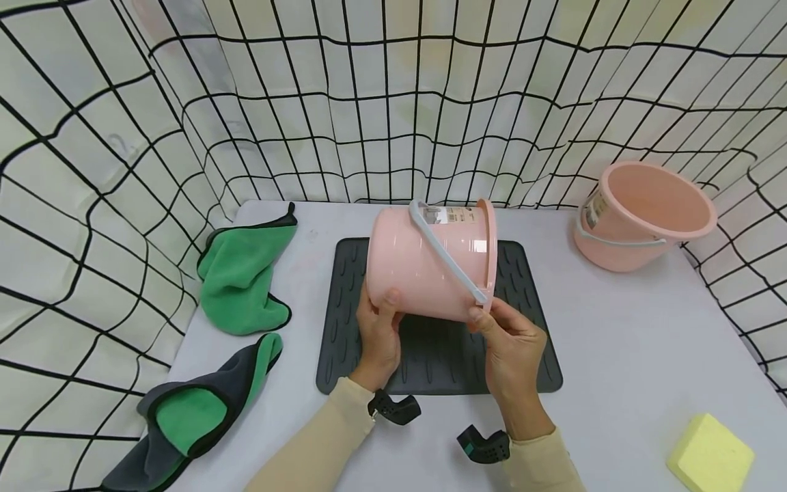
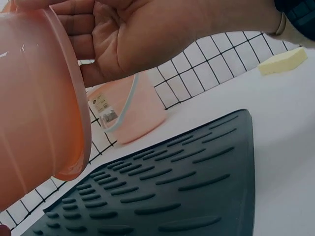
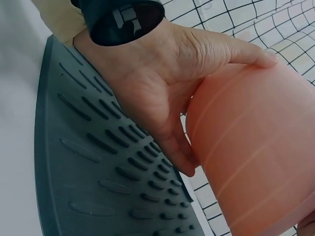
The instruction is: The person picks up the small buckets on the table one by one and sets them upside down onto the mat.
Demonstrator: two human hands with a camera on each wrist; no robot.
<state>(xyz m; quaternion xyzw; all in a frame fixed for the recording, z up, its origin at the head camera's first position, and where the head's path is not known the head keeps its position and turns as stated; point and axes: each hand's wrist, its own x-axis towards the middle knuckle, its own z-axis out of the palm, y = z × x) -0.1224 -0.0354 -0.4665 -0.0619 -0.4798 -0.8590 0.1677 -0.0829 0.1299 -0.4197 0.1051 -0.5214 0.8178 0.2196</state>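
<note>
A pink bucket [image 1: 412,263] lies on its side in the air above a dark grey ridged mat [image 1: 344,328], its mouth facing right. Its pale blue handle [image 1: 445,256] slants across the side. My left hand [image 1: 380,338] grips the base end, thumb on the near wall; in the right wrist view that same hand [image 3: 157,83] curls about the base edge. At the rim, my right hand [image 1: 515,348] pinches the lower edge near the handle's joint, and the left wrist view shows its fingers [image 2: 78,27] against the rim. The inside of the bucket is mostly hidden.
A second pink bucket [image 1: 621,239] stands at the back right. Green and grey cloths [image 1: 249,273] lie along the left side, one nearer [image 1: 190,417]. A yellow sponge [image 1: 710,454] sits at the front right. Black wire mesh [image 1: 387,116] encloses the table's back and sides.
</note>
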